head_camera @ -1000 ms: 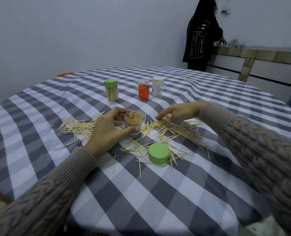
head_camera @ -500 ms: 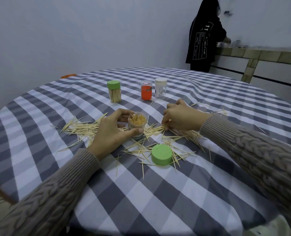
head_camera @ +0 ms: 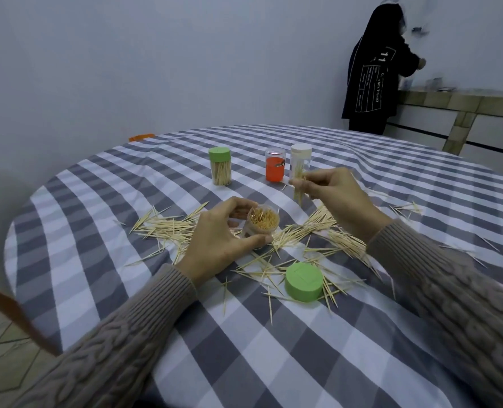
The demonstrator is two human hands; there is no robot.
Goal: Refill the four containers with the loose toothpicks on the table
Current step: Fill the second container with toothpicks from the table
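Note:
My left hand grips an open clear container full of toothpicks, standing on the checked table. My right hand is lifted above the table and pinches a small bundle of toothpicks. Loose toothpicks lie scattered around both hands. A green lid lies near the front. Farther back stand a green-lidded container, an orange-bottomed container and a white-lidded container.
A person in a black hooded coat stands at a tiled counter at the back right. An orange object shows past the table's far left edge. The table edge curves round on the left.
My right hand has risen from the pile with a bundle of toothpicks pinched in it. My left hand has kept its hold on the open container.

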